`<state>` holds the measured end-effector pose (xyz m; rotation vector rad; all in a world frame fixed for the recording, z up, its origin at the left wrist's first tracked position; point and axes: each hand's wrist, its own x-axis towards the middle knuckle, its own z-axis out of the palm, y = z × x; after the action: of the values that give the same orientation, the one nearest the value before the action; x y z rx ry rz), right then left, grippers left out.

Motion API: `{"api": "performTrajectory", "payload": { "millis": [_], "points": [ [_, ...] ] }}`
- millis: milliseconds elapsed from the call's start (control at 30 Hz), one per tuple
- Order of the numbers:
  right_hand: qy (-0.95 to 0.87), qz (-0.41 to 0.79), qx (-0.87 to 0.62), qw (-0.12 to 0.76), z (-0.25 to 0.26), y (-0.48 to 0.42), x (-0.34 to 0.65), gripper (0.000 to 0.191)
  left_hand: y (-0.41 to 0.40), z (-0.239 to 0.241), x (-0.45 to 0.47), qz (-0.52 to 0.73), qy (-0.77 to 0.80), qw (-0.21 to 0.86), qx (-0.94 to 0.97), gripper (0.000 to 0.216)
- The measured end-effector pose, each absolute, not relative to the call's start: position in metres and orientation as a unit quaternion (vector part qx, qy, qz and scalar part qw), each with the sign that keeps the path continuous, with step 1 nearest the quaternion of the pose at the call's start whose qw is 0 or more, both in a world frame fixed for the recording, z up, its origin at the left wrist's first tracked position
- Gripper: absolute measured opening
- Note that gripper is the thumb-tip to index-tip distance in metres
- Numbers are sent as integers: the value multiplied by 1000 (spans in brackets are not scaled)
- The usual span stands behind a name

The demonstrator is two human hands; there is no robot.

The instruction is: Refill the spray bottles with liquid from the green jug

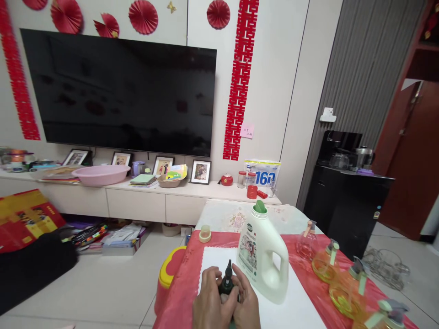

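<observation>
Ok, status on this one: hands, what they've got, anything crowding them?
Left hand and right hand both closed on small black nozzle cap. White detergent jug upright, close beside right hand. Row of glass spray bottles further right, apart.

The left hand [210, 304] and right hand [245, 304] are cut off by the bottom edge. They cover the lower part of the small black nozzle [227, 279]. The label on the white bottle [262, 258] is too small to read.
</observation>
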<state>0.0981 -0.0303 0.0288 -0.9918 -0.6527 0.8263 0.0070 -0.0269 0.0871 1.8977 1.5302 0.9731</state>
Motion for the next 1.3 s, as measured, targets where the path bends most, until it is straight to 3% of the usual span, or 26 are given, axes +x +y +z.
{"api": "performTrajectory", "payload": {
  "millis": [900, 1133, 1300],
  "points": [
    [-329, 385, -430, 747, 11, -25, 101, 79, -26, 79, 6, 333, 527, 235, 746, 35],
    [-350, 391, -442, 727, 13, -29, 102, 96, -30, 88, 9, 315, 557, 228, 733, 29],
    [-326, 392, -452, 731, 14, -29, 101, 96, -30, 102, 8, 288, 581, 249, 719, 22]
  ]
}}
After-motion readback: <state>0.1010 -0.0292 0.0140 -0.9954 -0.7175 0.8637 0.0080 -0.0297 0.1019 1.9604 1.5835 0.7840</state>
